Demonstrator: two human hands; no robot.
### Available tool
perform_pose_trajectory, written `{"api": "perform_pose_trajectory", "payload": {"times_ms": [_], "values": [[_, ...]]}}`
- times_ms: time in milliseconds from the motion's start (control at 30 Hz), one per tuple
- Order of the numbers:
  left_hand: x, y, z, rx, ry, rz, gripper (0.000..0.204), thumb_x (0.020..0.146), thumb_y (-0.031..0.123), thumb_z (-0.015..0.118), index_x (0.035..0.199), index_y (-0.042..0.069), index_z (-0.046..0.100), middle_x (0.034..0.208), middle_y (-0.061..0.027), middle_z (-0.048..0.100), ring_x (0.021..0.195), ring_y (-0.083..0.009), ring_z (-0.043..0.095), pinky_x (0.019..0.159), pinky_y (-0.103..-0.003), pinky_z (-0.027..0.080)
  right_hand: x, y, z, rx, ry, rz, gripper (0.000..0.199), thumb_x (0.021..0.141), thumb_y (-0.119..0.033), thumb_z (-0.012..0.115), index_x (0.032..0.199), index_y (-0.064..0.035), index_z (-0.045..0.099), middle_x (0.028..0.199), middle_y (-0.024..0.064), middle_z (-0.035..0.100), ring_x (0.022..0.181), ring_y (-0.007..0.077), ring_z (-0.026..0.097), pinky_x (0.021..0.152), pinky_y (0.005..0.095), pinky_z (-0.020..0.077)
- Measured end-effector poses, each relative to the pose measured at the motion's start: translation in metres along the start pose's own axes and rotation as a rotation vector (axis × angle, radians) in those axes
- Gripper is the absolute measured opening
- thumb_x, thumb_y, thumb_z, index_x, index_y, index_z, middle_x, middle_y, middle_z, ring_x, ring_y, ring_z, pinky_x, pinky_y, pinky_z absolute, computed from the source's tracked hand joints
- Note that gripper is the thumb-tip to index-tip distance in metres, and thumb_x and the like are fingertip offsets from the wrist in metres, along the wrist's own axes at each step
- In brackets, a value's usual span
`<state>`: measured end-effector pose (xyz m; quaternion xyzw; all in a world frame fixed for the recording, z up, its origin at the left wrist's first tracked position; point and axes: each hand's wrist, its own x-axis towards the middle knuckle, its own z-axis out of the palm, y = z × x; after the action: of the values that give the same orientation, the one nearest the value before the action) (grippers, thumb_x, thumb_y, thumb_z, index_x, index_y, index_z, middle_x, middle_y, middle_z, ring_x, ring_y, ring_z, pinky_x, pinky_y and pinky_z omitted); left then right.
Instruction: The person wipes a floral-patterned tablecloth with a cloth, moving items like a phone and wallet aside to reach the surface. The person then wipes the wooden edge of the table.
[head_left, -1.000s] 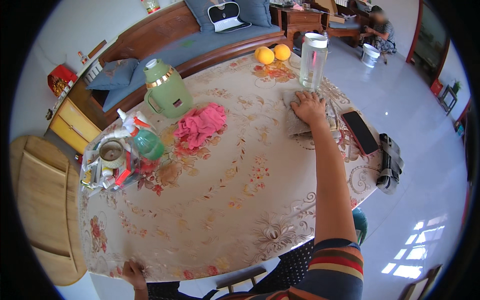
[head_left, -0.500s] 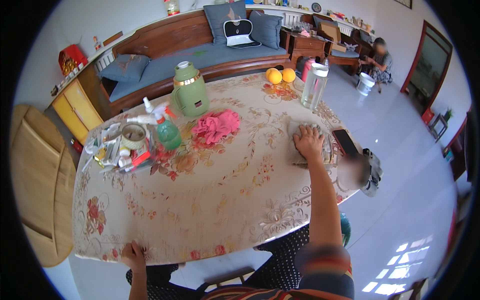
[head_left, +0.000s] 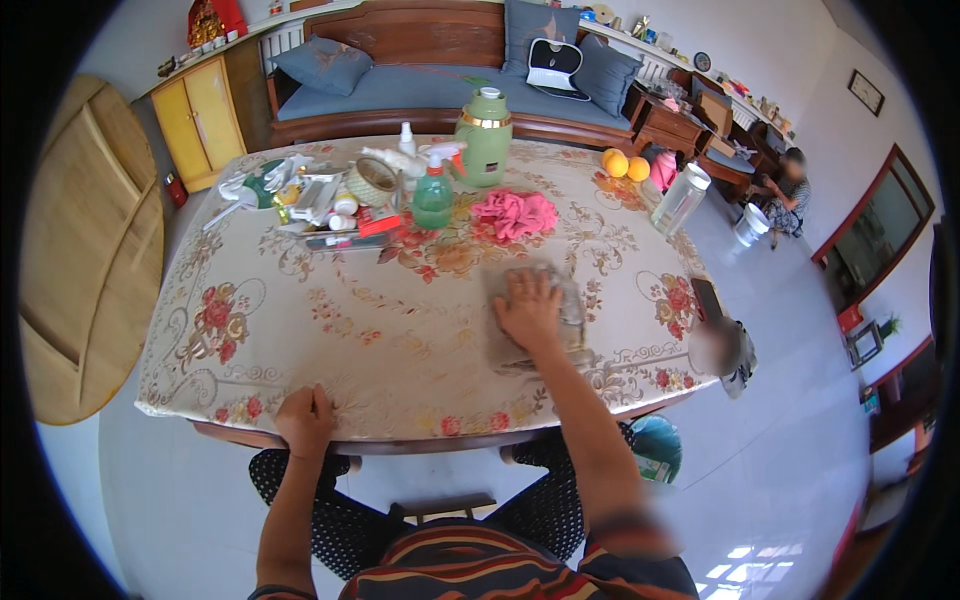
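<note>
Grey wiping cloth (head_left: pixel 500 345) lies spread on the floral cream tablecloth (head_left: pixel 330 320), nearer its front edge. At that edge's left part, the left hand (head_left: pixel 305 420) curls over the rim. The right hand (head_left: pixel 528 310) presses flat, fingers spread, on the cloth. Beyond it sits a crumpled pink rag (head_left: pixel 515 213).

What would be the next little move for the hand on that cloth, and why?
Probably sweep the grey cloth leftward: the right hand presses flat on it, the left hand steadies the table edge, and the patterned surface beside it lies open.
</note>
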<state>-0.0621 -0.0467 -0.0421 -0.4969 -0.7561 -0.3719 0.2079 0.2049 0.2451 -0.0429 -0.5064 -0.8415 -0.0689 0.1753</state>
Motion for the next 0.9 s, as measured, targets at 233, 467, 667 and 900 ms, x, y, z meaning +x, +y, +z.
{"api": "perform_pose_trajectory", "payload": {"times_ms": [233,467,667,900], "values": [[-0.008,-0.010,0.005,-0.010,0.057,0.007,0.030,0.084,0.011,0.061,0.059,0.007,0.046,0.055,-0.0114,0.050,0.048,-0.0305,0.050,0.044,-0.042,0.038,-0.026,-0.205,-0.007,0.215,-0.038,-0.436,0.058,0.087,-0.044,0.048,0.133,-0.0096,0.048,0.138,0.0129,0.045,0.133,0.0419,0.029,0.104,0.0631,0.0203],[-0.006,-0.009,0.007,0.011,0.114,-0.001,0.029,0.088,0.012,0.058,0.062,0.006,0.049,0.056,-0.0147,0.050,0.048,-0.0338,0.050,0.045,-0.044,0.038,-0.059,-0.264,-0.007,0.468,-0.038,-0.642,0.053,0.085,-0.041,0.053,0.130,-0.0111,0.052,0.139,0.0137,0.045,0.132,0.0397,0.034,0.105,0.0613,0.0225],[-0.008,-0.018,0.007,0.093,0.081,0.013,0.032,0.090,0.014,0.057,0.061,0.006,0.047,0.054,-0.0149,0.049,0.046,-0.0346,0.049,0.043,-0.043,0.038,-0.054,-0.179,-0.013,0.430,-0.034,-0.464,0.049,0.086,-0.040,0.052,0.127,-0.0140,0.055,0.138,0.0113,0.045,0.134,0.0351,0.032,0.107,0.0598,0.0206],[-0.006,-0.011,0.012,0.112,0.052,0.004,0.036,0.091,0.016,0.057,0.059,0.004,0.045,0.054,-0.0145,0.048,0.045,-0.0326,0.047,0.043,-0.043,0.036,-0.061,0.047,-0.033,0.205,0.054,-0.023,0.048,0.087,-0.042,0.051,0.128,-0.0155,0.054,0.138,0.0103,0.047,0.134,0.0348,0.034,0.106,0.0613,0.0211]]}}
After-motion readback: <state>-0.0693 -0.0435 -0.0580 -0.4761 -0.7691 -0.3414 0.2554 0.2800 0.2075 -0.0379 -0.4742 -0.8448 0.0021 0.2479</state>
